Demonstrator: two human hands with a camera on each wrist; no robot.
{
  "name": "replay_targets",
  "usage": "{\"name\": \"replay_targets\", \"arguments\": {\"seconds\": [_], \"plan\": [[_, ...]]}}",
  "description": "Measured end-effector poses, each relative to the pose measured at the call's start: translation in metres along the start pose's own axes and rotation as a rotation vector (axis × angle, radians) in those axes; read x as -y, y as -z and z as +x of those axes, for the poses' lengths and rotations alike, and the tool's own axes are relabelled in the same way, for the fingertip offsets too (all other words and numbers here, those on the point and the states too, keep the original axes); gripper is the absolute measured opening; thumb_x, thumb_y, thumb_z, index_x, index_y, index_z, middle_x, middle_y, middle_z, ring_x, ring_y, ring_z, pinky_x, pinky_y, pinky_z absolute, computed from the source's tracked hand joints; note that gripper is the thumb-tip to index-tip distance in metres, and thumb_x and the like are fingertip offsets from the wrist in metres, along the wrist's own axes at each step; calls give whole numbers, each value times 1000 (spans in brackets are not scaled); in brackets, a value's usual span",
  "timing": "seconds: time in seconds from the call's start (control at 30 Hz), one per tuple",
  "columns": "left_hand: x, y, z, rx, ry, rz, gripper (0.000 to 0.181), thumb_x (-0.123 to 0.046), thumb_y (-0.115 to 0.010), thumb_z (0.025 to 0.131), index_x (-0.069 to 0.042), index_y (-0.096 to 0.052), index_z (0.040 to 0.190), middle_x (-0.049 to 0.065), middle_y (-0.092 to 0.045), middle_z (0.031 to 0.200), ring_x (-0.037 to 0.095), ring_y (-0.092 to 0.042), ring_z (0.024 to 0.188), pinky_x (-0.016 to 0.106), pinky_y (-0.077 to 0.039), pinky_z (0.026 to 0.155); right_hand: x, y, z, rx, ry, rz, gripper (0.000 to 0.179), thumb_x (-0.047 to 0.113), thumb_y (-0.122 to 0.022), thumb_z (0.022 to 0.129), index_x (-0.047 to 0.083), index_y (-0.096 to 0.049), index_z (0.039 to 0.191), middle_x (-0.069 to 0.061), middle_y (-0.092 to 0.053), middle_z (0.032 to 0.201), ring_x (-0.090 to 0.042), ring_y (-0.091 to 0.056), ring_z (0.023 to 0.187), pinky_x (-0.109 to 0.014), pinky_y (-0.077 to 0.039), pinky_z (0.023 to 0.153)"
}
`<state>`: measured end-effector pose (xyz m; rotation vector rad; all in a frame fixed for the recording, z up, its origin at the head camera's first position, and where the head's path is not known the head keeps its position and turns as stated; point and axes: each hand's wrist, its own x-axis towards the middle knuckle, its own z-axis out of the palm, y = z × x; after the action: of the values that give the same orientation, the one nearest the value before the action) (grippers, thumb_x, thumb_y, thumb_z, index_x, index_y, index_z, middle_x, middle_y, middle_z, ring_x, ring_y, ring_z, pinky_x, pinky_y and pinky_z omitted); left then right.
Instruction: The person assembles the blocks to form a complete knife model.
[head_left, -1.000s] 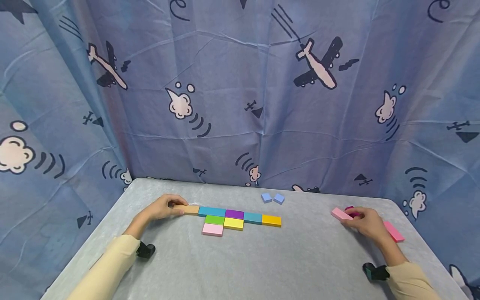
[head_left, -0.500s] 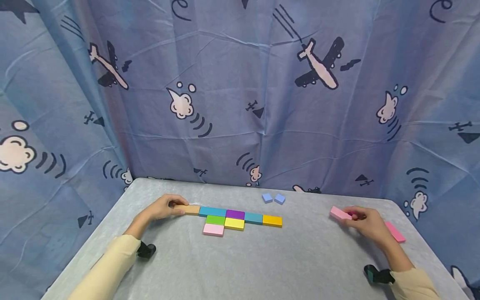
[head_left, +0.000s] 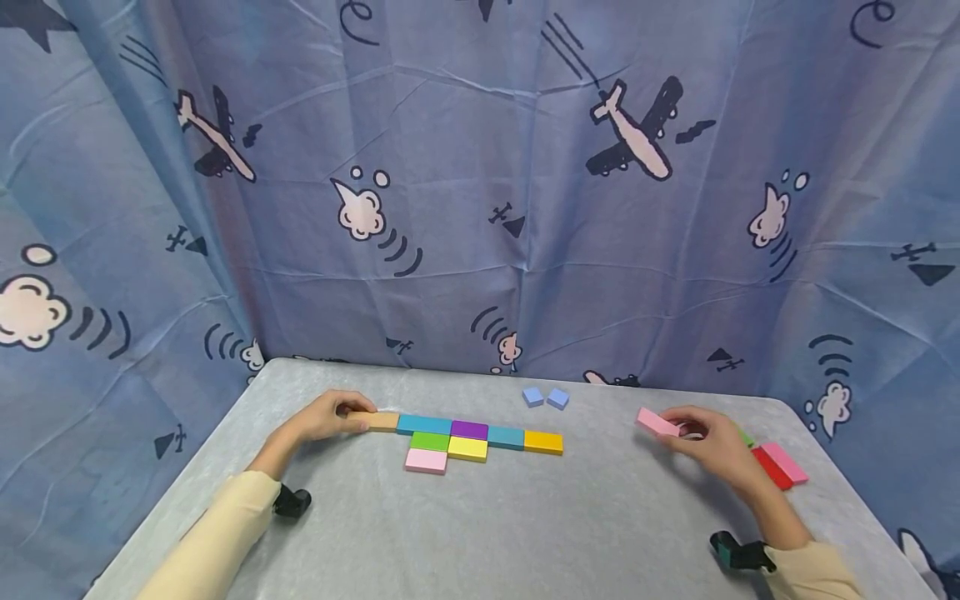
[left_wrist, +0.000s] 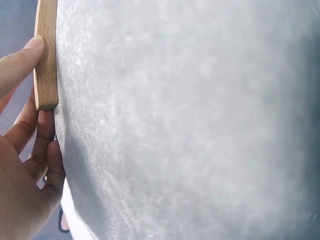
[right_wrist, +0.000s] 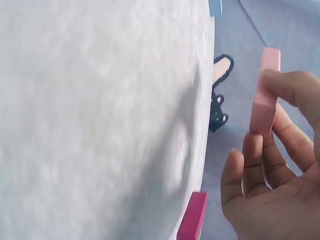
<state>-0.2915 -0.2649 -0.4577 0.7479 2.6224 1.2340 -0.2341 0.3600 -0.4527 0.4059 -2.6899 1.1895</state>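
Note:
My left hand (head_left: 330, 415) pinches the left end of a natural-wood block (left_wrist: 47, 65) between thumb and fingers. That block lies in a row with a long blue block (head_left: 424, 424), a purple block (head_left: 469, 430), a teal block (head_left: 506, 437) and an orange-yellow block (head_left: 543, 442). Below the row sit a green block (head_left: 430, 441), a yellow block (head_left: 467, 449) and a light pink block (head_left: 426, 461). Over the table's right side, my right hand (head_left: 708, 437) holds a pink block (right_wrist: 265, 92) raised off the surface, thumb on one face and fingers opposite.
Two small light-blue blocks (head_left: 546, 398) lie toward the back edge. Behind my right hand lie a red block (head_left: 772, 468), a hot-pink block (head_left: 784, 462), a partly hidden green block (head_left: 746, 438) and a magenta block (right_wrist: 193, 216). A patterned curtain (head_left: 450, 183) hangs beyond the table (head_left: 480, 525).
My right hand has moved left with the pink block, lifting it away from the other blocks and uncovering the red and green ones. The left hand has stayed in place on the wood block.

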Motion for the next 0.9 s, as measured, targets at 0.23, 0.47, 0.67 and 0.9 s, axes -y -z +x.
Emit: {"name": "replay_targets", "arguments": {"seconds": [0.23, 0.47, 0.67, 0.9], "plan": [[0, -1, 1, 3, 4, -1, 22, -2, -78, 89, 2, -73, 111, 9, -72, 102, 22, -59, 90, 32, -45, 79, 8, -15, 8, 64, 1, 58, 37, 10, -82, 88, -1, -70, 121, -12, -68, 111, -18, -60, 90, -24, -51, 77], [0, 0, 0, 7, 5, -13, 22, -1, -77, 90, 3, -73, 111, 10, -72, 102, 21, -58, 89, 32, -46, 78, 21, -38, 22, 121, 86, 127, 32, 5, -80, 87, -1, -71, 117, -10, -68, 110, -17, -60, 92, -26, -53, 80], [0, 0, -2, 11, -8, -9, 22, -1, -77, 90, 3, -73, 110, 11, -72, 102, 20, -58, 88, 32, -45, 77, 37, -58, 32, 201, 125, 172, 31, 6, -82, 85, 2, -73, 115, -7, -70, 109, -22, -62, 91, -32, -55, 81], [1, 0, -1, 6, -6, -9, 22, -2, -77, 90, 2, -73, 110, 9, -72, 102, 20, -58, 89, 31, -45, 77, 59, -77, 40, 286, 149, 181, 32, 10, -81, 87, 2, -73, 117, -7, -70, 109, -25, -62, 94, -40, -55, 84]]}}
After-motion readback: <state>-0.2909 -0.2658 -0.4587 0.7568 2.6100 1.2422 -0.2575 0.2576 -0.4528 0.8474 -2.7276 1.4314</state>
